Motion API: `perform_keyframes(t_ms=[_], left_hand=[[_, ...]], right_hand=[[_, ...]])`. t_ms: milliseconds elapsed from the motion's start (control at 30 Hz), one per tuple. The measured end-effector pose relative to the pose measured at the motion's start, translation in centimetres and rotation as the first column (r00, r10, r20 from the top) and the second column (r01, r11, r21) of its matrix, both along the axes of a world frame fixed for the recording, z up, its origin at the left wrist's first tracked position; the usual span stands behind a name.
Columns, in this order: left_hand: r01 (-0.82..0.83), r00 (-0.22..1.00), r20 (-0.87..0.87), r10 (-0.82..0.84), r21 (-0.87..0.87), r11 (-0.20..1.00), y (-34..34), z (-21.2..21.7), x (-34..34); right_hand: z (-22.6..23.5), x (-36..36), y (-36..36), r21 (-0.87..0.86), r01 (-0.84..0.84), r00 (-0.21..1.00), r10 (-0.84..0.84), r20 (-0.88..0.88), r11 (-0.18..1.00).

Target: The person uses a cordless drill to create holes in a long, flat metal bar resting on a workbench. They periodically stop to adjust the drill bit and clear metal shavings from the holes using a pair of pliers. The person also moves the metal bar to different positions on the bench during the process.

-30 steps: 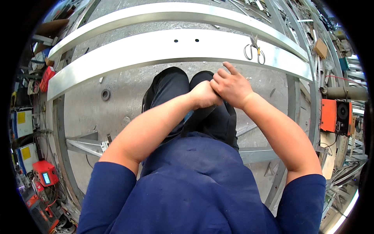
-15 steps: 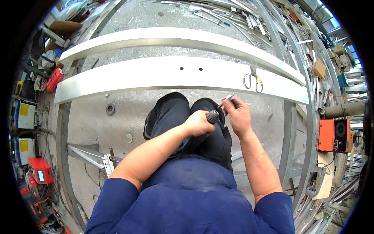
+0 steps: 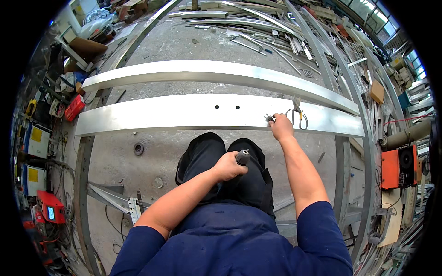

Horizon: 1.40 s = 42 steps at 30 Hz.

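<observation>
Compared with half a second ago, the right hand (image 3: 282, 126) has moved forward, from above the right knee to the near edge of the broad silver beam (image 3: 179, 112), while the left hand (image 3: 227, 167) remains over the lap. At the right fingertips there are small grey metal pieces (image 3: 269, 118), located on this beam, to the right of its two dark holes (image 3: 217, 107). Its grip touches these pieces, but I cannot tell whether the fingers pinch one of them or only rest against it. The left grip is wrapped firmly around a dark drill (image 3: 242, 158), just below the chuck, which points upward and away from the body; the lower part of the tool is hidden by the hand.

Just beside the right hand, on its right, a pair of snips (image 3: 301, 116) with looped handles lies on the same beam, blades directed to the far side. Beyond it, a narrower silver beam (image 3: 216, 69) runs across, with a gap between the two at the left. Under the hands are the dark trousers (image 3: 207, 152) of the person. On the grey floor (image 3: 152, 179), to the left, lies a dark round disc (image 3: 138, 148), and well apart, at the right, stands an orange machine (image 3: 391, 169)
</observation>
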<state>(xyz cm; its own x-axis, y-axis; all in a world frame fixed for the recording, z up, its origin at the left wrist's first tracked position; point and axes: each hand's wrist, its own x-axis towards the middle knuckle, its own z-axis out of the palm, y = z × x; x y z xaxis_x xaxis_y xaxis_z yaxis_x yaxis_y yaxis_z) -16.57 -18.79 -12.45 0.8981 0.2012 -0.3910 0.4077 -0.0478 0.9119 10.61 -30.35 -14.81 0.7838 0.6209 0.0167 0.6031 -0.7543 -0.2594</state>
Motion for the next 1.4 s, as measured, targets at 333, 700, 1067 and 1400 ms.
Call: perform_keyframes(t_ms=[333,700,1067,1400], left_hand=[[-0.02,0.998,0.056,0.021,-0.025,0.999,0.5,-0.9,-0.4],[0.054,0.998,-0.016,-0.055,-0.072,0.996,0.5,1.2,-0.7],[0.07,0.996,0.053,-0.066,-0.071,0.995,0.4,1.4,-1.2],[0.071,0.996,0.049,-0.068,-0.051,0.996,0.4,0.6,-1.5]], right_hand=[[0.7,-8.4,-5.2,0.438,0.244,0.58,0.232,-0.781,0.865],[-0.7,-15.8,-2.6,0.43,0.624,0.184,0.411,-0.893,0.652],[10.8,-11.8,-3.5,0.471,0.076,0.579,0.346,-0.739,0.879],[11.9,-12.7,-1.3,0.386,-0.095,0.61,0.36,-0.706,0.918]])
